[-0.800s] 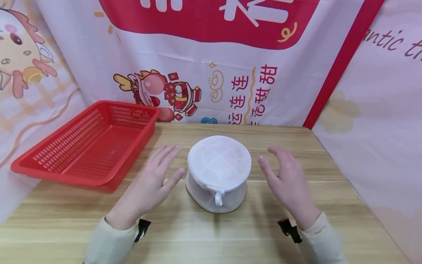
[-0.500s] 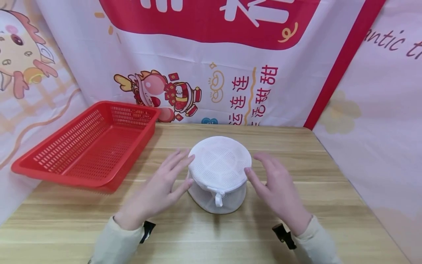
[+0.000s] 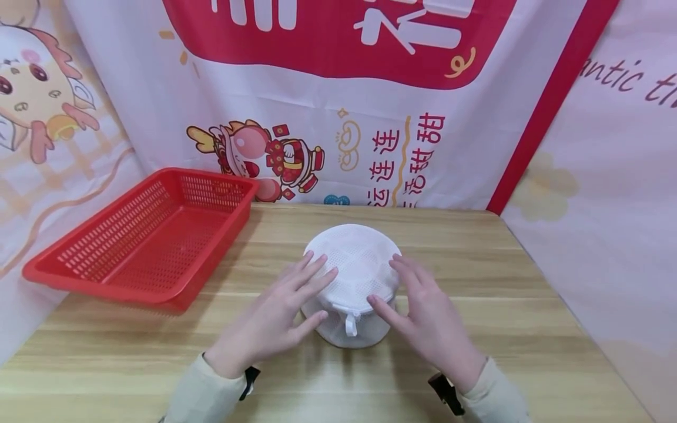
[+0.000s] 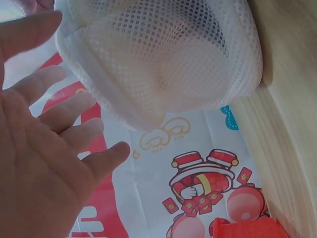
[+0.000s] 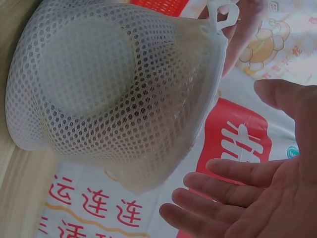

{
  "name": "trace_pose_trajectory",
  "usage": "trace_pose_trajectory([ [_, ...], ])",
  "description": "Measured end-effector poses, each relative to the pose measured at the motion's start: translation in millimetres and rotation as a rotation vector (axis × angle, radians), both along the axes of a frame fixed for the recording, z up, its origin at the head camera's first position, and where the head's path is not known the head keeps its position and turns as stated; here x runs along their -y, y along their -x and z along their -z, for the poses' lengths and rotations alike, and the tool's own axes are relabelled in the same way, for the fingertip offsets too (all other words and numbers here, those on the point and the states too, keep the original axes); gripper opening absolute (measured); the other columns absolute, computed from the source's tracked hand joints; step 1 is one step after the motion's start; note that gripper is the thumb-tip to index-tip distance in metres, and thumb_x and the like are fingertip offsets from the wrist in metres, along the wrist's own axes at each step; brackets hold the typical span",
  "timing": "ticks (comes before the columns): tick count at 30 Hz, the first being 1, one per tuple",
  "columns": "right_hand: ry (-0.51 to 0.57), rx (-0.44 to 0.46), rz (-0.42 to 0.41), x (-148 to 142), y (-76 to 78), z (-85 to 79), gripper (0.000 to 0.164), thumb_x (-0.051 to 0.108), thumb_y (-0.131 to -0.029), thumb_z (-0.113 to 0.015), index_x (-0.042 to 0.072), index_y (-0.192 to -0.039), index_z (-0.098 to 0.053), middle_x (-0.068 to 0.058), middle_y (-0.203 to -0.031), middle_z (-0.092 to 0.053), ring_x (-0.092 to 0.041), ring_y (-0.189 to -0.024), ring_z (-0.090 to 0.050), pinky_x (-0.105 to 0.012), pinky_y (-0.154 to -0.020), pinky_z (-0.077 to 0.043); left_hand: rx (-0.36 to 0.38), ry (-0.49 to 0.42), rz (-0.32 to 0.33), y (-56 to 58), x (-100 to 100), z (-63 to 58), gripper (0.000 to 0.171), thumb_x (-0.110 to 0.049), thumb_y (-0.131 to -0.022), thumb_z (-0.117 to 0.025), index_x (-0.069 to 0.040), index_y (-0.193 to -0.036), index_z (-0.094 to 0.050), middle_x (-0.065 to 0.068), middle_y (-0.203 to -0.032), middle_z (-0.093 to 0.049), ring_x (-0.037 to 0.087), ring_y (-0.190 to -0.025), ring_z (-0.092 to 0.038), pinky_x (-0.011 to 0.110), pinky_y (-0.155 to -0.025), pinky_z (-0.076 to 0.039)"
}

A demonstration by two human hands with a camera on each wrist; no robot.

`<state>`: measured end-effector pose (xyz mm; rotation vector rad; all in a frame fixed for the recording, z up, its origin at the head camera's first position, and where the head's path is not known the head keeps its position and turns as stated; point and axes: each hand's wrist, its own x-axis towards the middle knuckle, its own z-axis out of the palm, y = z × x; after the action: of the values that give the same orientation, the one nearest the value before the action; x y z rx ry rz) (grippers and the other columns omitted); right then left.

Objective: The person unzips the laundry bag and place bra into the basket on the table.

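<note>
A white mesh laundry bag (image 3: 357,276), round and drum-shaped, stands upright on the wooden table. Its zipper pull loop (image 3: 351,324) hangs at the front of the top rim. My left hand (image 3: 275,323) is at the bag's left, its fingers spread and overlapping the edge of the lid in the head view. On the other side is my right hand (image 3: 431,323), fingers slightly bent, thumb near the front rim. Both wrist views show a gap between the fingers and the mesh. A pale round shape (image 5: 86,67) shows on the bag's side in the right wrist view.
A red plastic basket (image 3: 211,258) with slotted walls sits at the left, near the back of the table. White printed cloth (image 3: 296,94) hangs behind the table and along both sides.
Both hands have moved inward from either side, so their fingers now overlap the bag's top edges. The bag and basket stay in place; the head view has tilted slightly.
</note>
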<state>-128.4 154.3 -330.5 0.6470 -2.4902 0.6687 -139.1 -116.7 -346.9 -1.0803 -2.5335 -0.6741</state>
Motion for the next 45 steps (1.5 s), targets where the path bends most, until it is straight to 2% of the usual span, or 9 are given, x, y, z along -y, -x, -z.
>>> trace_pose_trajectory([
  [11, -0.009, 0.074, -0.04, 10, 3.6, 10.4, 0.089, 0.053, -0.073, -0.083, -0.004, -0.133, -0.051, -0.022, -0.136, -0.05, -0.033, -0.125, -0.05, -0.047, -0.099, -0.044, 0.045, 0.035, -0.048, 0.8, -4, 6.7, 0.056, -0.033, -0.095, -0.066, -0.022, -0.147, -0.048, 0.009, -0.155, -0.034, 0.031, -0.145, -0.021, 0.053, -0.112, -0.02],
  [17, 0.009, 0.063, -0.064, 16, 9.0, 13.3, 0.09, 0.052, -0.069, -0.085, -0.005, -0.131, -0.051, -0.025, -0.137, -0.047, -0.035, -0.127, -0.046, -0.046, -0.102, -0.04, 0.05, 0.033, -0.062, 2.3, -2, 6.1, 0.054, -0.031, -0.094, -0.068, -0.021, -0.144, -0.052, 0.01, -0.154, -0.036, 0.034, -0.143, -0.026, 0.052, -0.113, -0.019],
  [20, 0.017, 0.062, -0.061, 20, 9.9, 14.4, 0.086, 0.049, -0.07, -0.086, -0.005, -0.128, -0.052, -0.026, -0.137, -0.046, -0.037, -0.127, -0.045, -0.046, -0.103, -0.039, 0.012, 0.028, -0.048, 3.4, -2, 6.5, 0.052, -0.029, -0.092, -0.07, -0.019, -0.141, -0.056, 0.013, -0.151, -0.04, 0.037, -0.14, -0.03, 0.053, -0.112, -0.022],
  [24, 0.028, 0.054, -0.063, 24, 9.8, 15.5, 0.083, 0.045, -0.07, -0.087, -0.005, -0.128, -0.053, -0.027, -0.137, -0.045, -0.038, -0.127, -0.045, -0.046, -0.103, -0.039, -0.088, 0.002, -0.009, 5.4, -2, 7.8, 0.049, -0.017, -0.086, -0.077, -0.014, -0.133, -0.063, 0.015, -0.143, -0.05, 0.037, -0.134, -0.041, 0.055, -0.109, -0.028],
  [28, 0.031, -0.017, -0.091, 27, 10.1, 16.8, 0.077, 0.042, -0.07, -0.087, -0.005, -0.122, -0.055, -0.027, -0.135, -0.046, -0.037, -0.127, -0.045, -0.044, -0.103, -0.039, -0.213, -0.024, 0.041, 8.2, -5, 8.1, 0.043, -0.008, -0.081, -0.08, -0.006, -0.122, -0.069, 0.017, -0.131, -0.06, 0.036, -0.125, -0.051, 0.051, -0.105, -0.037],
  [31, 0.043, -0.078, -0.115, 30, 10.9, 18.0, 0.07, 0.037, -0.07, -0.088, -0.005, -0.115, -0.056, -0.026, -0.13, -0.048, -0.036, -0.125, -0.045, -0.043, -0.104, -0.039, -0.272, -0.024, 0.06, 9.3, -7, 7.3, 0.042, -0.007, -0.078, -0.082, -0.005, -0.118, -0.07, 0.016, -0.126, -0.062, 0.034, -0.122, -0.055, 0.045, -0.102, -0.042],
  [36, 0.054, -0.122, -0.124, 33, 11.8, 19.9, 0.067, 0.036, -0.068, -0.089, -0.003, -0.11, -0.055, -0.025, -0.124, -0.05, -0.038, -0.125, -0.045, -0.043, -0.105, -0.038, -0.306, -0.014, 0.075, 9.0, -12, 5.7, 0.04, -0.01, -0.078, -0.084, -0.006, -0.115, -0.071, 0.014, -0.125, -0.063, 0.031, -0.12, -0.056, 0.04, -0.098, -0.045],
  [41, 0.046, -0.14, -0.125, 35, 12.4, 21.6, 0.067, 0.035, -0.067, -0.089, -0.004, -0.11, -0.055, -0.025, -0.122, -0.05, -0.041, -0.123, -0.045, -0.044, -0.106, -0.036, -0.326, 0.022, 0.055, 6.9, -16, 5.8, 0.038, -0.015, -0.08, -0.083, -0.008, -0.115, -0.071, 0.012, -0.124, -0.064, 0.028, -0.119, -0.057, 0.039, -0.095, -0.048],
  [45, 0.044, -0.148, -0.075, 36, 11.0, 22.6, 0.072, 0.038, -0.064, -0.09, -0.003, -0.11, -0.054, -0.023, -0.121, -0.048, -0.037, -0.116, -0.048, -0.044, -0.102, -0.041, -0.332, 0.047, 0.038, 4.9, -17, 6.2, 0.036, -0.018, -0.08, -0.083, -0.01, -0.114, -0.072, 0.01, -0.123, -0.065, 0.026, -0.118, -0.057, 0.039, -0.09, -0.051],
])
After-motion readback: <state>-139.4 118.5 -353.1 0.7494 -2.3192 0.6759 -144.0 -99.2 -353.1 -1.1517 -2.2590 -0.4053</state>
